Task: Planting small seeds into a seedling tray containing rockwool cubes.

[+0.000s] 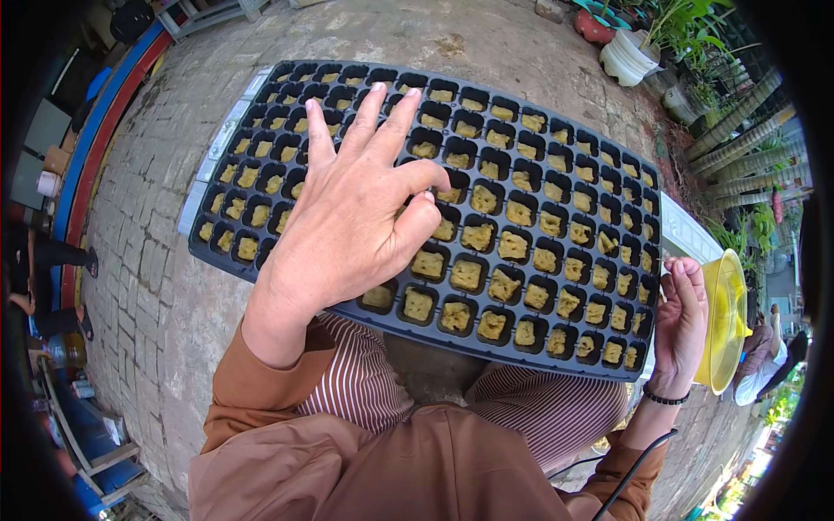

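Note:
A black plastic seedling tray (449, 281) lies before me, tilted in view, with its near edge over my lap. Most of its square cells hold yellowish-brown plugs (466, 275) that look like sponge or rockwool, some with small holes or torn tops. Above the tray's middle is my left hand (358, 208), its thumb and index finger curled close together and the other fingers spread. Anything tiny between those fingertips cannot be made out. At the tray's right edge my right hand (681, 312) pinches the end of a thin stick (666, 260).
A light-coloured support (690, 225) shows under the tray's right end. Just beyond my right hand is a yellow plastic basin (710, 325). Potted plants (629, 55) line the upper right. On the left, a person's legs (58, 260) show beside a blue and red ledge (91, 143).

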Demonstrator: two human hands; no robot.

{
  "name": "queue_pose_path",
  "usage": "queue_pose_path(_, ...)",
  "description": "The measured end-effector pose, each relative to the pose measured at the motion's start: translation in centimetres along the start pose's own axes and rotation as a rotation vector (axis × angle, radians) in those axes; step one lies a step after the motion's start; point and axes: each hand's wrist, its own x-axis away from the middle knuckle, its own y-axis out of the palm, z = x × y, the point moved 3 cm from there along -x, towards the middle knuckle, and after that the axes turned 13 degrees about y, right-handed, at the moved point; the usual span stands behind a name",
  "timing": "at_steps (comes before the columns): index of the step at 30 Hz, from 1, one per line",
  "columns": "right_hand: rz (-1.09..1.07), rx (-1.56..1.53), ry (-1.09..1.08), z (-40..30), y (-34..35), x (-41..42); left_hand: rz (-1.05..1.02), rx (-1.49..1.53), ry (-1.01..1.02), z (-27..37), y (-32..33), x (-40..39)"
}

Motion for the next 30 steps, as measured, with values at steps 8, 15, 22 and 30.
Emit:
queue_pose_path(8, 0.215, 0.247, -0.081, -0.6, -3.3, 1.7, 0.000, 0.011, 0.085, 1.5, 0.3, -0.8)
queue_pose_path(15, 0.310, 0.624, -0.483, -5.2, 3.7, 5.1, -0.058, -0.034, 0.188, 2.7, 1.3, -2.2)
queue_pose_path(22, -0.266, 0.808, -0.613, -3.9, 16.0, -0.1, -0.102, -0.093, 0.223, 2.4, 1.6, -3.2)
queue_pose_path(30, -0.428, 1.073, -0.617, -1.0, 18.8, -3.1, -0.153, -0.121, 0.219, 2.6, 1.8, -2.9)
